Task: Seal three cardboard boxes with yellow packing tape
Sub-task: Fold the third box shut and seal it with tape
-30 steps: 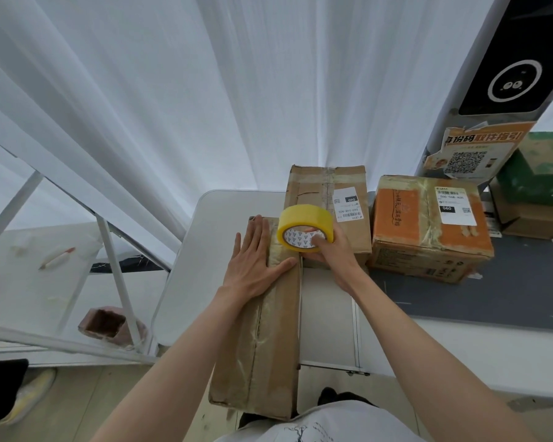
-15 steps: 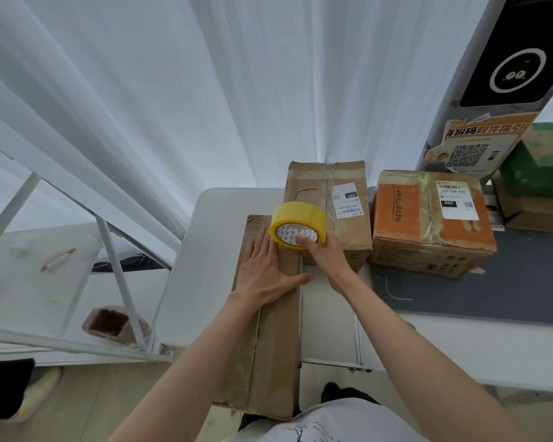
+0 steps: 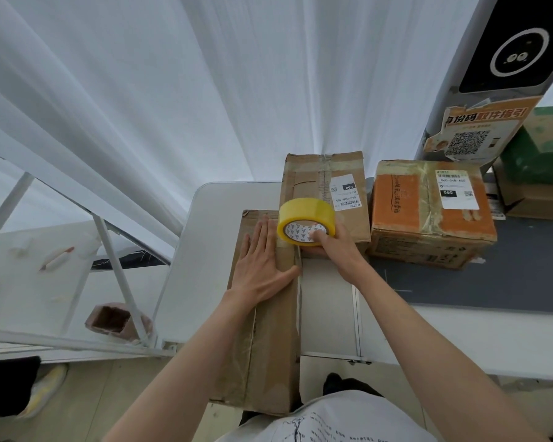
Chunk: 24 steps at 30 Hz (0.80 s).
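Note:
A long brown cardboard box (image 3: pixel 268 346) lies lengthwise on the white table, its near end overhanging the front edge. My left hand (image 3: pixel 262 266) presses flat on the box's far half, fingers straight. My right hand (image 3: pixel 332 250) grips the yellow tape roll (image 3: pixel 305 221) at the box's far right corner, thumb in its core. Behind stands a second brown box (image 3: pixel 313 183) with a white label. To its right sits an orange-printed box (image 3: pixel 428 218) with a label.
A white table (image 3: pixel 205 250) holds the boxes, with a grey mat (image 3: pixel 492 275) to the right. A green and brown box (image 3: pixel 543 167) and a black kiosk with a QR sign (image 3: pixel 470 135) stand at the far right. White curtain hangs behind. A metal frame (image 3: pixel 115 269) runs along the left.
My left hand has slid a little toward me along the box top. The tape roll in my right hand stays at the box's far end, shifted slightly left.

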Tool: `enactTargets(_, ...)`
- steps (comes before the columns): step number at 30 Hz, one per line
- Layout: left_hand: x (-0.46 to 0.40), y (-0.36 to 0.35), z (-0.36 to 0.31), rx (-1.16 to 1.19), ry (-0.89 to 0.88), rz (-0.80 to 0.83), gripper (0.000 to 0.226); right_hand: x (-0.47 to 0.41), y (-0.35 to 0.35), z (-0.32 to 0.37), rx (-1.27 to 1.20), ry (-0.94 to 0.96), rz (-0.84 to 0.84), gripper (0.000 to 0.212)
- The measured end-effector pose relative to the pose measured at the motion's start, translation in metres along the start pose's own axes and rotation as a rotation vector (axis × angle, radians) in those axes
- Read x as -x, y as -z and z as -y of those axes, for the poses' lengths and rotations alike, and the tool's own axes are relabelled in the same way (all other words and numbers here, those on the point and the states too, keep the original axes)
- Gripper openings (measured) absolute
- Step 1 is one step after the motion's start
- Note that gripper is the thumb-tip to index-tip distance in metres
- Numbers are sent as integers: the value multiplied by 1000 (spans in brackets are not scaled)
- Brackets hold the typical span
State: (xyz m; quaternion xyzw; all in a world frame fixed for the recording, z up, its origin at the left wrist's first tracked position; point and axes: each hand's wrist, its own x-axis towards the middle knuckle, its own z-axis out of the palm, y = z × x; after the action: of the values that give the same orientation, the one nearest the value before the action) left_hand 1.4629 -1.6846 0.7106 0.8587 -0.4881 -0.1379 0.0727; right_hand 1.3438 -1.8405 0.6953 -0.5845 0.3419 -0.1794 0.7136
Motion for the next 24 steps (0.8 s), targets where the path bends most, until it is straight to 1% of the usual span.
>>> enactTargets(2, 1, 0, 2, -5, -2, -2, 109, 1, 1, -2, 37, 50, -43, 40)
enactTargets(4, 1, 1, 6, -15, 0, 0, 107, 2, 11, -10, 47, 61, -114, 38)
enactTargets(7, 0, 0, 6, -27, -3, 4, 104, 8, 33, -32, -42, -11, -194, 39)
enactTargets(10, -2, -3, 2, -34, -15, 3, 104, 12, 38, -50, -174, -110, -194, 46)
enactTargets(13, -1, -1, 3, -31, -12, 4, 104, 10, 32, -56, -247, -134, -213, 55)
enactTargets(16, 2, 1, 2, -18, 2, -23, 108, 8, 26, -57, -335, -141, -230, 53)
enactTargets(18, 3, 1, -1, -43, 58, -72, 111, 10, 22, -56, -382, -147, -242, 50)
enactTargets(20, 3, 0, -4, -42, 199, -92, 115, 11, 17, -62, -426, -163, -252, 48)
enactTargets(22, 6, 0, -6, 31, 331, -54, 116, 12, 11, -69, -478, -196, -267, 47)
enactTargets(24, 8, 4, -7, 109, 372, -17, 114, 11, 4, -73, -523, -227, -271, 44)
